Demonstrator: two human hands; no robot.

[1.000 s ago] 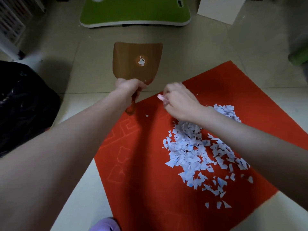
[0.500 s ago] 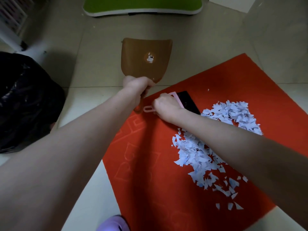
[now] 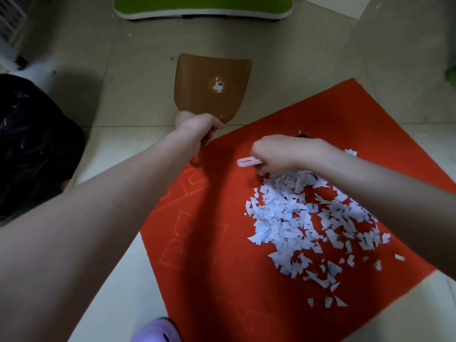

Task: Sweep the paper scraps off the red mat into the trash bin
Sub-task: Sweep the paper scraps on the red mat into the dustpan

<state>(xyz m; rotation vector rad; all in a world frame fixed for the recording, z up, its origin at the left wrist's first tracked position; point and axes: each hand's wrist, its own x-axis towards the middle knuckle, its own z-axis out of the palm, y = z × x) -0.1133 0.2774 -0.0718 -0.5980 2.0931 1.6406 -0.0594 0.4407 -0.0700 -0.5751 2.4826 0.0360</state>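
A red mat (image 3: pixel 217 255) lies on the tiled floor. On its right half sits a heap of white paper scraps (image 3: pixel 303 218). My left hand (image 3: pixel 197 125) grips the handle of a brown dustpan (image 3: pixel 212 85), which lies on the floor just beyond the mat's far-left edge. My right hand (image 3: pixel 278 150) holds a small brush by its pink handle (image 3: pixel 248 161) at the heap's far edge; the black bristles are almost hidden behind the hand. The trash bin lined with a black bag (image 3: pixel 32 146) stands at the left.
A green board with a white rim (image 3: pixel 202 7) lies on the floor at the top. A purple slipper (image 3: pixel 155 330) shows at the bottom edge. A white slatted rack (image 3: pixel 8 23) stands at the top left. Bare tiles surround the mat.
My right hand took the brush off beside the dustpan and has moved right, onto the far edge of the scrap heap. The left hand keeps its grip on the dustpan.
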